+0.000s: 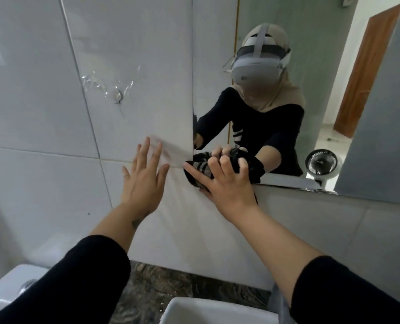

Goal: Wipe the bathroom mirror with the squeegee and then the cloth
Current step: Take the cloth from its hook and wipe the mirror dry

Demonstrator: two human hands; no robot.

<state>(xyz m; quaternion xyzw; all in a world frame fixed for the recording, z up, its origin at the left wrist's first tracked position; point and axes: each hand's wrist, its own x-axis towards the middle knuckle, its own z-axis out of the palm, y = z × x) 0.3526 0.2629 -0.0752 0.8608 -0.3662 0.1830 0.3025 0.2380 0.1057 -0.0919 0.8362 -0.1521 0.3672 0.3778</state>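
Two hands raised, right hand (227, 183) grip bunching dark cloth (200, 170) at mirror (334, 90) corner, left hand (144, 181) splayed wide on tile.

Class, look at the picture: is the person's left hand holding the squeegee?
No: the left hand is open and empty, fingers spread by the wall tile, while the right hand grips a dark cloth at the mirror corner.

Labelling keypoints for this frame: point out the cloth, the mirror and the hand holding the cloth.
cloth (195, 170): head view, on the striped dark fabric left of the fingers.
mirror (311, 43): head view, on bare glass above the reflected person.
right hand (227, 181): head view, on the back of the hand.
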